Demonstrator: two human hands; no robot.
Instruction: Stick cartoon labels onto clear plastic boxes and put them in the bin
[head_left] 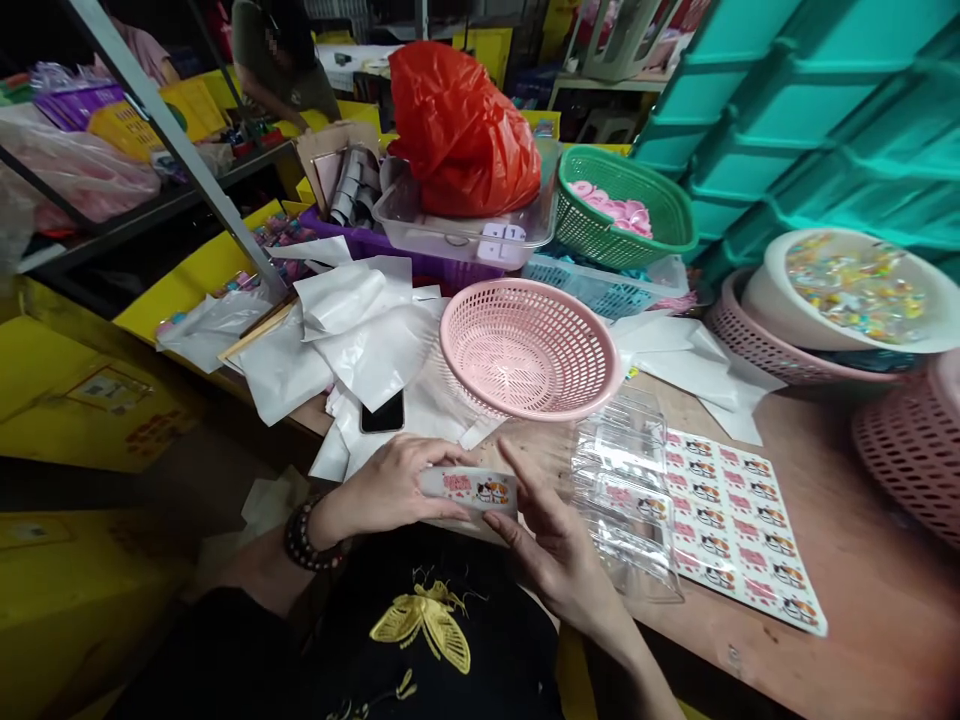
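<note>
My left hand (390, 487) grips a small clear packet with a cat sticker on it (471, 490), held just above the table's near edge. My right hand (551, 540) touches the packet's right end, forefinger stretched up, thumb under the packet. Right of my hands lies a stack of clear plastic blister trays (626, 490). Beside it a sheet of cat stickers (739, 525) lies flat on the wooden table (862, 560). An empty pink mesh basket (529, 345) stands just beyond my hands. A black phone (382, 413) rests on white paper scraps (360, 340).
A clear tub with a red plastic bag (461, 130) stands behind, a green basket with pink discs (622, 205) to its right. A white bowl of colourful bits (855, 290) sits in a pink basket at right. Teal crates (810, 110) rise behind. Another person (281, 60) works far back.
</note>
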